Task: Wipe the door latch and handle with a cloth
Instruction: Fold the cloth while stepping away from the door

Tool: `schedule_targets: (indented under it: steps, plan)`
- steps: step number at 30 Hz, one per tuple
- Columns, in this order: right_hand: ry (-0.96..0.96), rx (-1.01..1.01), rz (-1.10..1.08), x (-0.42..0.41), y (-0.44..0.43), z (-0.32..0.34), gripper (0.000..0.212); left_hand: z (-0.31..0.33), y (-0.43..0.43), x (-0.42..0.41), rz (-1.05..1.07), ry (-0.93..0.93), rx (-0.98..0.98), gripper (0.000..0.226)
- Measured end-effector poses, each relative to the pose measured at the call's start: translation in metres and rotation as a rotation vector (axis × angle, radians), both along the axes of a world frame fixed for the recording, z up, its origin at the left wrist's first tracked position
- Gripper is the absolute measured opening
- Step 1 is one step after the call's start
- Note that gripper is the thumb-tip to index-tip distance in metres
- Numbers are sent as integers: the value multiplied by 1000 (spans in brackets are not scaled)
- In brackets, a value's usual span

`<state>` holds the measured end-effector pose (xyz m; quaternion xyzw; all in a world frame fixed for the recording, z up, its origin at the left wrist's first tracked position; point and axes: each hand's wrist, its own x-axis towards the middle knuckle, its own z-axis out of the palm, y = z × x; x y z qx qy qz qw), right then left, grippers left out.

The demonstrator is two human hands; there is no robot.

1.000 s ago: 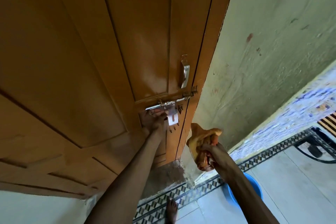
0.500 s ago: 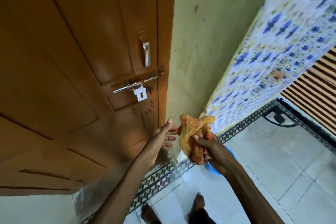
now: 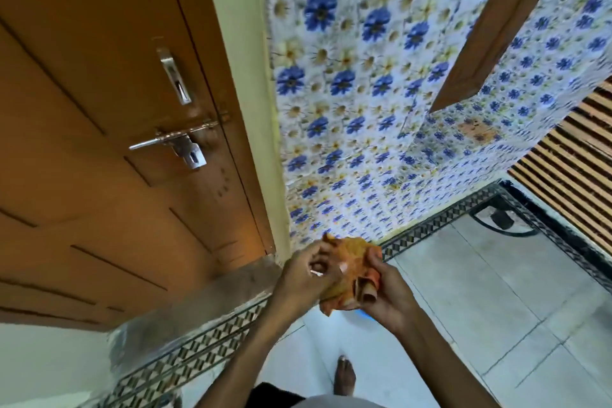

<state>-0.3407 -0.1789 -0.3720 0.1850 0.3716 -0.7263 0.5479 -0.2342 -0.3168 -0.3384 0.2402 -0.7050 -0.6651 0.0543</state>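
Head view: crumpled orange cloth [image 3: 351,275], edge rolled.

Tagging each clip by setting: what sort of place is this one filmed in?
Probably a home, in a tiled passage or washing area outside a room. A brown wooden door carries a metal handle and sliding latch, beside a wall of blue flower tiles; the tiled floor has a patterned border.

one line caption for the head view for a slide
Both hands, left hand and right hand, hold an orange cloth below the wooden door's latch and handle.
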Motion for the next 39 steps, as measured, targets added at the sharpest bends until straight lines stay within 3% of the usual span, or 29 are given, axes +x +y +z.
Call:
schedule_targets:
  steps: [3,6,9,11,13,15,20,27,29,31,34,37,39]
  plan:
    - [-56,-100,-2,-17,24,1,67,7,30,2,-176,12,-206,29]
    - [-58,-170,10,-25,31,7,73,10,48,1,-135,96,-400,26]
    - [-35,-172,-33,-26,32,13,74,17,65,-3,267,40,-189,6]
    - [-14,-181,-49,-27,32,15,72,17,68,-9,489,-53,-71,24]
    - [5,-205,-25,-27,32,18,72,22,67,-14,528,-130,106,43]
    - [35,-201,31,-26,31,19,69,22,61,-17,520,-163,251,47]
    - [227,-125,227,-27,19,31,50,27,47,-10,609,-82,152,16]
    - [623,24,490,-25,-2,47,70,41,7,17,543,88,-101,15]
    - [709,73,477,-27,-11,57,58,49,-9,25,476,86,-171,14]
    - [707,66,396,-31,-21,67,45,59,-27,35,407,110,-191,15]
    - [590,6,382,-29,-35,74,35,71,-43,45,424,183,-65,16]
    - [499,-29,414,-17,-48,74,37,65,-49,46,432,169,-28,14]
    - [472,-65,413,-13,-54,73,46,53,-54,46,459,112,-142,14]
